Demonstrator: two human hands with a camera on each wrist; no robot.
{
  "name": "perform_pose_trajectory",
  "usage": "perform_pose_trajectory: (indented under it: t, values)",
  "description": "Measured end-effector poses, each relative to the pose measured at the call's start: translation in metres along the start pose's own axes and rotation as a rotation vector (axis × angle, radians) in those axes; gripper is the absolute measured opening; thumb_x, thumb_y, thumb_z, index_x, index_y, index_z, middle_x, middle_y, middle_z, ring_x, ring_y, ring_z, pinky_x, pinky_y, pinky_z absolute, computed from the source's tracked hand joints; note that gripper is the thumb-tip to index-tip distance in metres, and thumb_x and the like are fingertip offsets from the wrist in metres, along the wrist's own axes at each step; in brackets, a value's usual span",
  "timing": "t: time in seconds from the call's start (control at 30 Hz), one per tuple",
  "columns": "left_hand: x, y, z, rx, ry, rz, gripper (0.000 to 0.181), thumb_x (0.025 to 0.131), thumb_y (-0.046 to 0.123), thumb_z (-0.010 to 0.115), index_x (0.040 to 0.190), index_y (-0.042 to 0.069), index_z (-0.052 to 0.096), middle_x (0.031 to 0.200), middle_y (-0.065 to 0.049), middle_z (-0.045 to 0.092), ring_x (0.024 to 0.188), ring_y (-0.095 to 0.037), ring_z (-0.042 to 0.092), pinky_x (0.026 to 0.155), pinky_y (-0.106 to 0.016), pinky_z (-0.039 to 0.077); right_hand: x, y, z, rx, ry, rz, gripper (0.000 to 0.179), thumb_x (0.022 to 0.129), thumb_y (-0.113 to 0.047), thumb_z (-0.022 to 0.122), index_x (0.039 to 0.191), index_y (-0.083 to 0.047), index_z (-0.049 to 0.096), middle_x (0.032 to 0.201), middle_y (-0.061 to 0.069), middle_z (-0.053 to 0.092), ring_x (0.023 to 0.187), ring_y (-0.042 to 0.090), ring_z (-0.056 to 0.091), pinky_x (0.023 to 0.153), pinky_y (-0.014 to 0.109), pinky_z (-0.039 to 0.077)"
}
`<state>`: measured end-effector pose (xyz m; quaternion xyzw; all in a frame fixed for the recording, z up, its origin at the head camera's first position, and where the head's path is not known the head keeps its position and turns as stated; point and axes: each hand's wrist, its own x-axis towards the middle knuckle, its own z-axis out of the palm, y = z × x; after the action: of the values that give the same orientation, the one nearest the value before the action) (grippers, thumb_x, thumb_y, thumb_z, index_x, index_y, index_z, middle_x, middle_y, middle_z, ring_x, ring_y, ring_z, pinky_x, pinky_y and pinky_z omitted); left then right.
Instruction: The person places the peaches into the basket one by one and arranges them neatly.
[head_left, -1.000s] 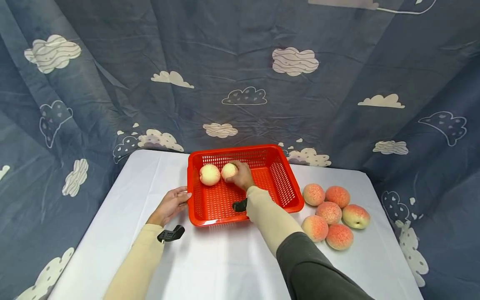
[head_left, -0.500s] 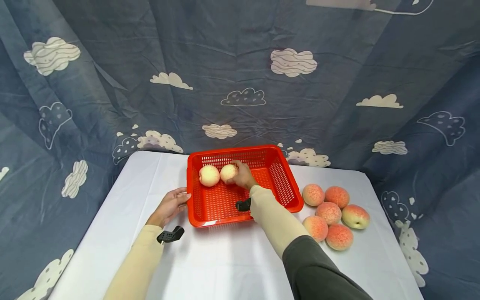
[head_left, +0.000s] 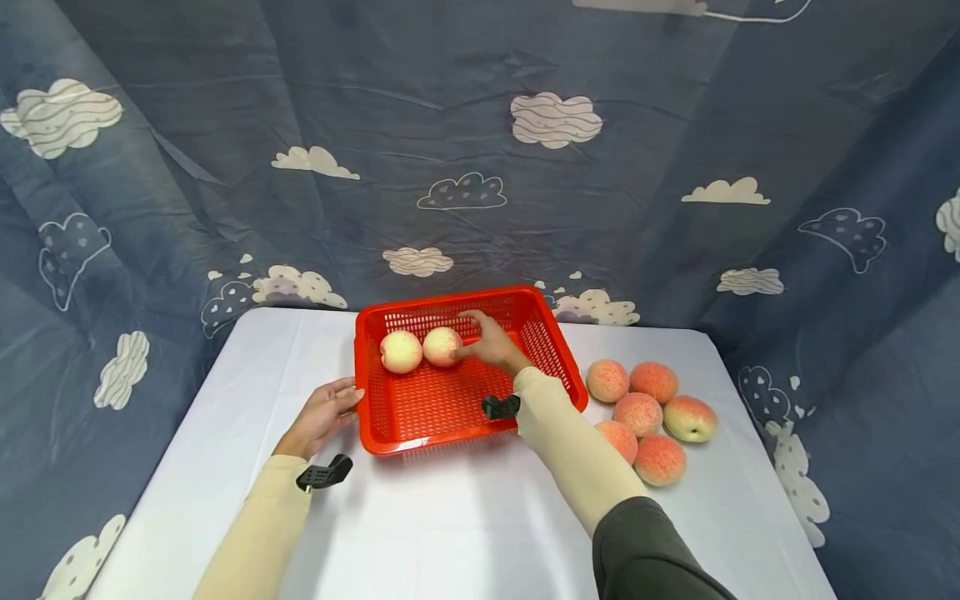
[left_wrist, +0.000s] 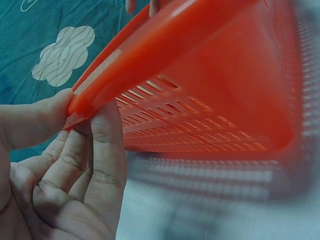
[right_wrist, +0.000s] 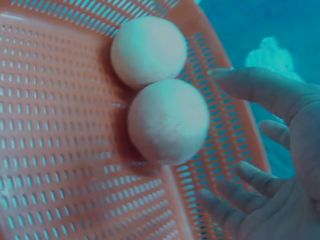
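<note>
A red plastic basket (head_left: 435,433) with slotted walls stands on the white table. My left hand (head_left: 322,415) pinches its left rim between thumb and fingers, seen closely at the basket rim (left_wrist: 120,65) in the left wrist view. Two pale peaches lie side by side inside: the left peach (head_left: 401,352) and the right peach (head_left: 442,346). Just right of the second one, my right hand (head_left: 495,343) is over the basket with spread fingers and holds nothing. The right wrist view shows a gap between those fingers (right_wrist: 250,80) and the nearer peach (right_wrist: 168,121).
Several redder peaches (head_left: 637,414) lie grouped on the table to the right of the basket, one partly behind the right sleeve (head_left: 577,442). A dark cloud-print curtain (head_left: 450,133) hangs behind the white tabletop (head_left: 420,533).
My right hand has let go of the right peach and drawn off to the right, fingers spreading. The left hand keeps its hold on the rim. The head view has shifted slightly.
</note>
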<state>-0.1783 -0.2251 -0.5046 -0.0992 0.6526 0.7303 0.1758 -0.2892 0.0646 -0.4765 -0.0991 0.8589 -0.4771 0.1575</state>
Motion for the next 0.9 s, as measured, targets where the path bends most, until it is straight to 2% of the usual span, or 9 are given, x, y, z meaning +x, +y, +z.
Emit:
perform_pose_trajectory:
  t: [0.17, 0.37, 0.53, 0.67, 0.9]
  values:
    - [-0.002, 0.0, -0.001, 0.01, 0.019, -0.016, 0.054, 0.099, 0.008, 0.052, 0.143, -0.01, 0.027, 0.105, 0.004, 0.062, 0.085, -0.002, 0.058, 0.074, -0.02, 0.049, -0.018, -0.006, -0.013, 0.085, 0.003, -0.032, 0.075, 0.078, -0.009, 0.08, 0.142, -0.009, 0.042, 0.147, 0.018, 0.036, 0.133, 0.039, 0.036, 0.102, 0.053, 0.037]
    - [-0.006, -0.001, -0.002, 0.006, 0.016, -0.022, 0.059, 0.099, 0.01, 0.053, 0.145, -0.011, 0.022, 0.097, 0.01, 0.062, 0.085, -0.001, 0.057, 0.075, -0.02, 0.049, -0.044, -0.002, -0.028, 0.091, 0.045, -0.08, 0.071, 0.076, -0.013, 0.082, 0.138, -0.014, 0.046, 0.142, 0.009, 0.044, 0.129, 0.035, 0.042, 0.098, 0.049, 0.044]
    - [-0.009, 0.001, -0.003, -0.001, 0.012, -0.026, 0.061, 0.1, 0.011, 0.052, 0.146, -0.01, 0.019, 0.096, 0.011, 0.062, 0.085, -0.001, 0.057, 0.074, -0.02, 0.049, -0.067, 0.003, -0.042, 0.122, 0.08, -0.114, 0.069, 0.076, -0.01, 0.082, 0.136, -0.013, 0.048, 0.138, 0.009, 0.046, 0.127, 0.032, 0.045, 0.099, 0.049, 0.043]
    - [-0.008, 0.002, 0.0, 0.004, 0.005, -0.029, 0.059, 0.1, 0.01, 0.051, 0.146, -0.011, 0.02, 0.096, 0.011, 0.063, 0.085, -0.001, 0.058, 0.074, -0.02, 0.05, -0.087, 0.011, -0.054, 0.099, 0.12, -0.103, 0.067, 0.077, -0.01, 0.082, 0.135, -0.014, 0.049, 0.137, 0.01, 0.047, 0.127, 0.032, 0.046, 0.1, 0.049, 0.043]
    - [-0.006, 0.002, 0.003, 0.01, -0.014, -0.031, 0.06, 0.1, 0.01, 0.052, 0.145, -0.011, 0.021, 0.101, 0.007, 0.065, 0.085, -0.001, 0.06, 0.076, -0.02, 0.051, -0.116, 0.033, -0.074, 0.125, 0.169, -0.076, 0.069, 0.079, -0.012, 0.081, 0.138, -0.013, 0.046, 0.14, 0.016, 0.044, 0.123, 0.041, 0.048, 0.094, 0.052, 0.046]
